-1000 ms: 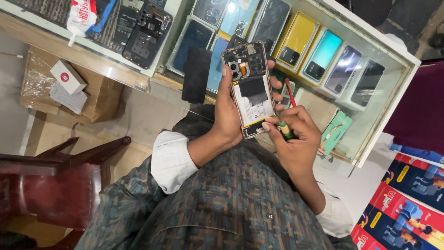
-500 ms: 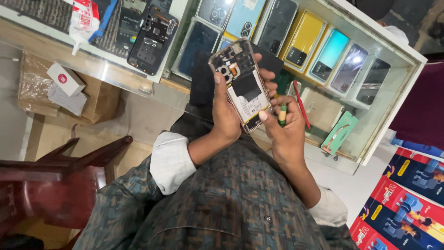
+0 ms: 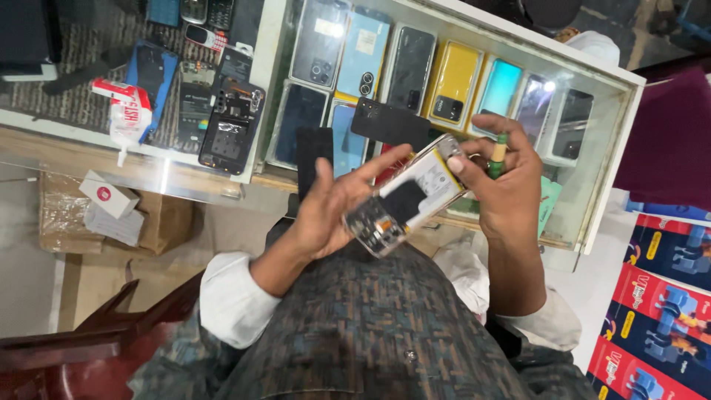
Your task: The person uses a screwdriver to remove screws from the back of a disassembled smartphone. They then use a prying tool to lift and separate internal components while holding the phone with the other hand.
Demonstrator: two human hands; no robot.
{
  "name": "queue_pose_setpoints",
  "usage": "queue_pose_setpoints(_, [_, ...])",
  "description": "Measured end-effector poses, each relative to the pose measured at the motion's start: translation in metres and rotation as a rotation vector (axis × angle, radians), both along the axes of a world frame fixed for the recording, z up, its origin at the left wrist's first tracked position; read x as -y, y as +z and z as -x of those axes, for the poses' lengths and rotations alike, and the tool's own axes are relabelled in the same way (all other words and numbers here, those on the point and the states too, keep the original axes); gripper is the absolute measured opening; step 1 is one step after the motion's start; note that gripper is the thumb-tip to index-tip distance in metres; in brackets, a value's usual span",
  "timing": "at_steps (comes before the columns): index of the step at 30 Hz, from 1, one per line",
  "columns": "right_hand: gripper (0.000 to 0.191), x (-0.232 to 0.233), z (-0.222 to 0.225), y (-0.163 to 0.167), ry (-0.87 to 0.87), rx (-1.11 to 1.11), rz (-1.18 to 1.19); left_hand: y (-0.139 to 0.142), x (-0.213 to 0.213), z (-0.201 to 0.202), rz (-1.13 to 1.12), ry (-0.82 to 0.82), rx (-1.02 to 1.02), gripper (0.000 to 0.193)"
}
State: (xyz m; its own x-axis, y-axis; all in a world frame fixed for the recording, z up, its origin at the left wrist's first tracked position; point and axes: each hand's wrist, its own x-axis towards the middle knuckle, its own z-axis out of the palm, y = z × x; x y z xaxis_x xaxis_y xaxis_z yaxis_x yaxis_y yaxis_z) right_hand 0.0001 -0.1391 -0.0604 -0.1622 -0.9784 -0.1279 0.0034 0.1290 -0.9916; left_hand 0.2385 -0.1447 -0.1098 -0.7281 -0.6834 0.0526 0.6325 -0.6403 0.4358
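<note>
An opened smartphone (image 3: 406, 196) with its back cover off, showing a white battery and circuit boards, lies tilted between both hands above my lap. My left hand (image 3: 333, 204) grips its lower end, fingers stretched along the edge. My right hand (image 3: 502, 181) pinches the upper end with the thumb while also clasping a small screwdriver (image 3: 498, 154) with a green and yellow handle. A black phone back panel (image 3: 390, 123) lies on the glass counter just behind the hands.
A glass display case (image 3: 592, 178) holds several phones in yellow, teal, blue and black. Another dismantled phone (image 3: 231, 126), a white glue tube (image 3: 127, 111) and phone parts sit at left. Cardboard boxes (image 3: 148, 222) lie below. A red wooden chair (image 3: 89, 348) stands lower left; colourful boxes (image 3: 659, 311) at right.
The opened phone has been turned from nearly upright to lying diagonally, its camera end now lower left. Both hands shifted with it, and the view moved closer to the counter.
</note>
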Motion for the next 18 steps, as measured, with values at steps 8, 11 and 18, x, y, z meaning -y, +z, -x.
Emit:
queue_pose_setpoints(8, [0.044,0.016,-0.030,0.015,0.196,0.016,0.019,-0.002,0.037,0.028,-0.024,-0.219,0.015,0.070])
queue_pose_setpoints(11, [0.036,0.019,-0.030,0.015,0.165,-0.024,-0.017,0.004,0.037,0.035,0.021,-0.117,0.103,0.059])
queue_pose_setpoints(18, [0.026,0.022,-0.030,0.006,-0.064,0.114,0.033,0.019,0.055,0.027,0.194,0.049,0.166,0.058])
